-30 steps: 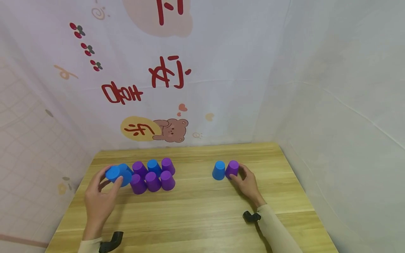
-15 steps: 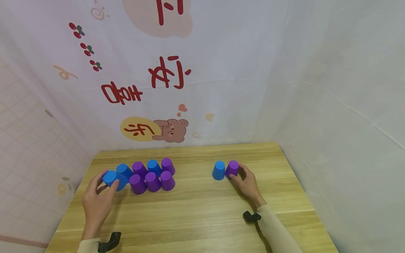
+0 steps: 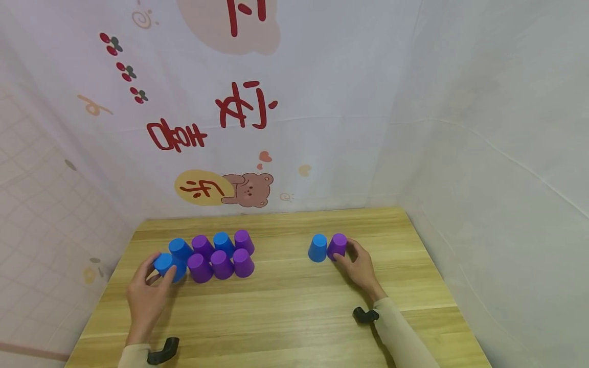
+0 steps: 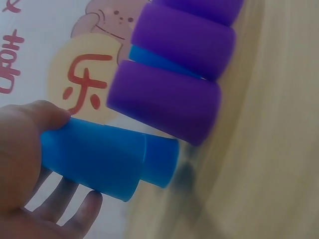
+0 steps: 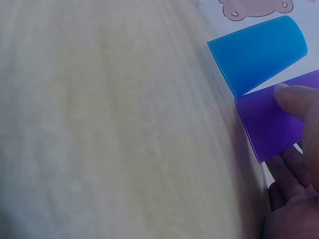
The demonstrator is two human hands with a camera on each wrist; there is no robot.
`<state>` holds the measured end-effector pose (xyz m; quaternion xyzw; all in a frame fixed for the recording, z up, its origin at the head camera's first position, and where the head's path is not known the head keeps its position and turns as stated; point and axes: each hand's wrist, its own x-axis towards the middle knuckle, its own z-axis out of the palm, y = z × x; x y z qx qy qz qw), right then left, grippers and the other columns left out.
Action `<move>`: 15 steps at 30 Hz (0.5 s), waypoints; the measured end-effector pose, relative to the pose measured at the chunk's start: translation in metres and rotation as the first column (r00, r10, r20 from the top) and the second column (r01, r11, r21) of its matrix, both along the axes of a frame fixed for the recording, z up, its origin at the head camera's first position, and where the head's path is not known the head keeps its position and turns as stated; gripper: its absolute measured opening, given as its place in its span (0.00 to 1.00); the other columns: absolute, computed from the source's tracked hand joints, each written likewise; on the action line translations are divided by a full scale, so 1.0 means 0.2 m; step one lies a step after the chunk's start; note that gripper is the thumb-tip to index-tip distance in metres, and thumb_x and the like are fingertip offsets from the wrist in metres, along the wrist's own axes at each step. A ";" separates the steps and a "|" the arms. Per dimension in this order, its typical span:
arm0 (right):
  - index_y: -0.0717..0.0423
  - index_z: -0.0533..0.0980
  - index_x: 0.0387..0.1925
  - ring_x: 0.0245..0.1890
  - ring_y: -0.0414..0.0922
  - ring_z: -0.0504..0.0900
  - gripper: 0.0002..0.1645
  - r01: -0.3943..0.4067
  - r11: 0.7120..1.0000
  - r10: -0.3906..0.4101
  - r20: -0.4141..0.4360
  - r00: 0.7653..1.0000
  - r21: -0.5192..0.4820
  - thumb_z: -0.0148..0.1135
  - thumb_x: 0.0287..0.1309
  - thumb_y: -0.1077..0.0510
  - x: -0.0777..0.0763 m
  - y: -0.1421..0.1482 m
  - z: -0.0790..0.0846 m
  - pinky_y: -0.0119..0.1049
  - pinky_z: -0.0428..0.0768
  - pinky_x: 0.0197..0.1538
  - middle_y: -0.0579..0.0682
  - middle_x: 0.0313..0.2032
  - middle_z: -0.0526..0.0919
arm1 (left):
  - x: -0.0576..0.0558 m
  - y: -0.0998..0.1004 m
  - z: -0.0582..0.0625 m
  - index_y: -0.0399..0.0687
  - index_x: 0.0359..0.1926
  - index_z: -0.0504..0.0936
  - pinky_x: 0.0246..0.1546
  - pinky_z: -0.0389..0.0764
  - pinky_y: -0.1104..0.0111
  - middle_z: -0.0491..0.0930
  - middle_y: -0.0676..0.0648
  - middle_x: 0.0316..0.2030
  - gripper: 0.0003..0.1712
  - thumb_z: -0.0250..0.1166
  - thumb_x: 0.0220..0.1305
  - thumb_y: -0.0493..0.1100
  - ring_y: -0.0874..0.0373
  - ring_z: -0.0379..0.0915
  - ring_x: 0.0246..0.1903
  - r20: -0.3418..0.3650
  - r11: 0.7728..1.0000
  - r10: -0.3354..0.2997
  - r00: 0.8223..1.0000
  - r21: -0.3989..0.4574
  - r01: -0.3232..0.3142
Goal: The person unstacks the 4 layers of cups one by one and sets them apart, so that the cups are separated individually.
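Note:
My left hand (image 3: pixel 144 296) grips an upside-down blue cup (image 3: pixel 164 262) at the left end of the front row of cups. Thumb and fingers lie on opposite sides of it. In the left wrist view this blue cup (image 4: pixel 94 159) is tilted, its rim close over the table and partly covering the blue cup (image 4: pixel 160 162) behind it. Beside it stands the nearest purple cup (image 4: pixel 164 102). My right hand (image 3: pixel 361 268) holds another purple cup (image 3: pixel 337 247), upside down on the table. Directly left of that one is a blue cup (image 5: pixel 259 55), the two rims meeting in the right wrist view.
The back row has a blue cup (image 3: pixel 181 250), a purple cup (image 3: pixel 202 246), a blue cup (image 3: pixel 223 242) and a purple cup (image 3: pixel 244 242). More purple cups (image 3: pixel 222 265) fill the front row. A printed cloth wall (image 3: pixel 345 153) rises behind the wooden table (image 3: pixel 285 317).
My left hand has brought its blue cup down, first leftward off the back blue cup, then slightly right toward the front purple cup. The right hand has stayed on its purple cup.

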<state>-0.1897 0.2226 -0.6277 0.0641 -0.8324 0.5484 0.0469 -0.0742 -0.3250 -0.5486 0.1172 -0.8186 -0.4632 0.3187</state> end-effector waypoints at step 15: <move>0.62 0.76 0.76 0.80 0.65 0.78 0.39 0.006 1.000 -0.006 0.011 1.000 -0.002 0.80 0.70 0.56 0.00 0.00 0.01 0.60 0.72 0.86 0.65 0.74 0.82 | -0.03 -0.02 -0.09 0.37 0.74 0.81 0.51 0.76 0.96 0.83 0.28 0.70 0.32 0.78 0.71 0.34 0.92 0.67 0.53 0.103 1.000 -0.001 0.995 0.024 -0.002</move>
